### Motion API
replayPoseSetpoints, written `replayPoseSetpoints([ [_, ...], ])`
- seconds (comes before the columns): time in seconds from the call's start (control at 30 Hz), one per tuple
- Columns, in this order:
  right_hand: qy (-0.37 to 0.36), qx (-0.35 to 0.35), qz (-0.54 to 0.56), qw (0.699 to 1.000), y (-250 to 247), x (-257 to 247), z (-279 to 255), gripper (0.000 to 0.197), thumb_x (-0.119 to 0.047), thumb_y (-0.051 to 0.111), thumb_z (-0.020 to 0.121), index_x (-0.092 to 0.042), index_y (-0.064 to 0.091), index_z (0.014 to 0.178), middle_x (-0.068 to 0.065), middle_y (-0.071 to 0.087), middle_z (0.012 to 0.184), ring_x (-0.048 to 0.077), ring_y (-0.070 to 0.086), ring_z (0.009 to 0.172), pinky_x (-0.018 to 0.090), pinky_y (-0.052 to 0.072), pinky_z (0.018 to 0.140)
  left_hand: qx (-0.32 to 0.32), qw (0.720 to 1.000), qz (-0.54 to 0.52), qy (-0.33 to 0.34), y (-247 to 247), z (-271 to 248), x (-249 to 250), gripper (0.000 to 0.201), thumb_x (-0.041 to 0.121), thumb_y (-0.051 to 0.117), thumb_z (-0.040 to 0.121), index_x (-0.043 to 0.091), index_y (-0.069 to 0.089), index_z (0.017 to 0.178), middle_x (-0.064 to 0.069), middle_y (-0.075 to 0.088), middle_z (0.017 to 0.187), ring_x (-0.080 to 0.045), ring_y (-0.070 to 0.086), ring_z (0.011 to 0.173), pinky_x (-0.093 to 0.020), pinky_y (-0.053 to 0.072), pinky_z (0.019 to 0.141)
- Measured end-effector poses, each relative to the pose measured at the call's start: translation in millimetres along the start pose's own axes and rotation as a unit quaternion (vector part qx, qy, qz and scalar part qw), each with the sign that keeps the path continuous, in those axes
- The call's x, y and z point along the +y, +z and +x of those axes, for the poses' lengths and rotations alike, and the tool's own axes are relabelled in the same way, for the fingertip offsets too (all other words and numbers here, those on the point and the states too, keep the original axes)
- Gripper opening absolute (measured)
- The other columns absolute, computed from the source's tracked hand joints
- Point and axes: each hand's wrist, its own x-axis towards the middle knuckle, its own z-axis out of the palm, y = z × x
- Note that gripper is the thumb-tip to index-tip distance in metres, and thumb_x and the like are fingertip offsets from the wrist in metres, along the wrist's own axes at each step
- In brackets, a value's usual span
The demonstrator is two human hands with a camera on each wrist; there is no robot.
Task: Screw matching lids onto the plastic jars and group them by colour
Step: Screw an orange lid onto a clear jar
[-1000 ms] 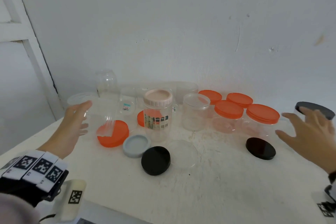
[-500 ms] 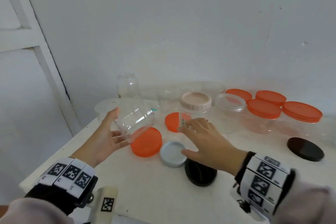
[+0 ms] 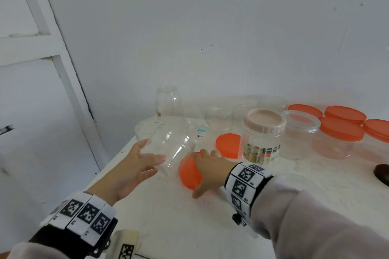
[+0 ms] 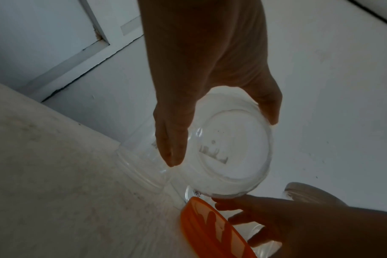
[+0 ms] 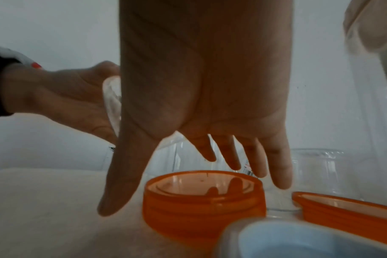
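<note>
Table [image 3: 168, 227]: white, and bears all the jars and lids.
Clear jar [image 3: 170, 151]: held off the table and tilted, mouth up and to the right. It would take a lid more easily if brought upright first.
Left hand [image 3: 134, 170]: thumb and fingers clamped round the jar's base.
Orange lid [image 3: 188, 174]: on the table just below the jar. It appears to lie open side up, so it likely needs flipping.
Right hand [image 3: 212, 170]: fingers spread apart over the lid, not yet closed. An even pinch on the rim would serve best.
Pink-lidded jar [image 3: 263, 132]: upright, just behind the right wrist.
Second orange lid [image 3: 228, 145]: near the fingertips and easily taken by mistake.
Grey lid [image 5: 298, 242]: under the wrist, where it could be knocked.
</note>
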Motion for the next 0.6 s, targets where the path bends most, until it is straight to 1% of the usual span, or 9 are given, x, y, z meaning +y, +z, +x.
replayPoseSetpoints([
  [0.07, 0.008, -0.004, -0.002, 1.000, 1.7, -1.8, 2.5, 0.109, -0.046, 0.080, 0.073, -0.012, 0.013, 0.151, 0.010, 0.028, 0.148, 0.035, 0.031, 0.133, 0.051, 0.037, 0.104, -0.009, 0.999, 0.031, 0.007, -5.1, -1.4, 0.2, 0.098, 0.034, 0.090, 0.035, 0.031, 0.050, 0.124, -0.010, 0.053, 0.121, -0.020, 0.064, 0.104, -0.033, 0.051, 0.094],
  [0.13, 0.016, 0.002, -0.006, 1.000, 2.4, -2.8, 3.6, 0.109, -0.043, 0.081, 0.073, -0.013, 0.011, 0.152, 0.010, 0.027, 0.147, 0.035, 0.031, 0.133, 0.051, 0.038, 0.104, -0.016, 0.998, 0.064, 0.013, -9.7, -2.6, 0.2, 0.106, 0.040, 0.093, 0.030, 0.031, 0.050, 0.127, -0.006, 0.050, 0.125, -0.018, 0.061, 0.111, -0.028, 0.051, 0.089],
  [0.17, 0.022, 0.008, -0.008, 1.000, 1.9, -3.0, 3.7, 0.109, -0.041, 0.080, 0.073, -0.013, 0.010, 0.152, 0.010, 0.028, 0.147, 0.035, 0.030, 0.133, 0.051, 0.039, 0.103, -0.018, 0.996, 0.084, 0.015, -11.8, -2.7, 0.1, 0.111, 0.045, 0.094, 0.027, 0.032, 0.049, 0.128, -0.005, 0.050, 0.126, -0.019, 0.059, 0.114, -0.028, 0.050, 0.091],
  [0.23, 0.039, 0.011, -0.010, 0.999, -0.8, -2.0, 3.0, 0.111, -0.040, 0.081, 0.073, -0.013, 0.009, 0.152, 0.012, 0.026, 0.147, 0.036, 0.029, 0.134, 0.050, 0.039, 0.104, -0.023, 0.992, 0.124, 0.015, -14.4, -3.2, 0.0, 0.117, 0.058, 0.092, 0.024, 0.035, 0.047, 0.129, -0.002, 0.051, 0.128, -0.018, 0.054, 0.121, -0.034, 0.040, 0.107],
  [0.3, 0.059, -0.003, -0.013, 0.998, -5.3, 0.5, 0.4, 0.113, -0.043, 0.082, 0.071, -0.014, 0.009, 0.152, 0.013, 0.020, 0.150, 0.037, 0.025, 0.137, 0.050, 0.036, 0.107, -0.028, 0.989, 0.147, 0.012, -15.7, -2.5, -0.9, 0.120, 0.064, 0.090, 0.021, 0.036, 0.045, 0.129, 0.002, 0.052, 0.128, -0.015, 0.051, 0.124, -0.038, 0.029, 0.115],
  [0.37, 0.075, -0.028, -0.021, 0.997, -9.5, 3.8, -3.8, 0.111, -0.046, 0.082, 0.070, -0.015, 0.013, 0.152, 0.013, 0.014, 0.153, 0.037, 0.022, 0.138, 0.051, 0.032, 0.106, -0.032, 0.986, 0.162, 0.013, -16.0, -1.2, -1.9, 0.118, 0.064, 0.089, 0.023, 0.036, 0.044, 0.129, 0.006, 0.052, 0.128, -0.014, 0.051, 0.123, -0.038, 0.031, 0.113],
  [0.43, 0.086, -0.049, -0.018, 0.995, -11.0, 7.3, -7.7, 0.106, -0.048, 0.082, 0.069, -0.015, 0.021, 0.149, 0.010, 0.013, 0.152, 0.036, 0.022, 0.137, 0.051, 0.033, 0.104, -0.036, 0.983, 0.181, 0.015, -14.5, -0.3, -1.5, 0.110, 0.058, 0.089, 0.031, 0.035, 0.043, 0.129, 0.008, 0.051, 0.129, -0.014, 0.051, 0.122, -0.038, 0.036, 0.110],
  [0.5, 0.090, -0.058, -0.013, 0.994, -10.8, 10.1, -10.4, 0.104, -0.049, 0.083, 0.067, -0.015, 0.025, 0.146, 0.007, 0.018, 0.149, 0.034, 0.024, 0.135, 0.051, 0.035, 0.101, -0.038, 0.980, 0.194, 0.018, -12.9, 0.3, -0.7, 0.104, 0.053, 0.086, 0.037, 0.034, 0.042, 0.130, 0.009, 0.052, 0.128, -0.014, 0.051, 0.122, -0.038, 0.038, 0.108],
  [0.6, 0.089, -0.059, -0.030, 0.994, -11.0, 12.7, -13.8, 0.101, -0.047, 0.083, 0.067, -0.014, 0.025, 0.144, 0.006, 0.028, 0.145, 0.031, 0.028, 0.133, 0.048, 0.035, 0.102, -0.041, 0.978, 0.205, 0.013, -9.4, -0.1, 0.0, 0.104, 0.049, 0.085, 0.038, 0.039, 0.038, 0.130, 0.007, 0.051, 0.126, -0.015, 0.051, 0.120, -0.037, 0.039, 0.107],
])
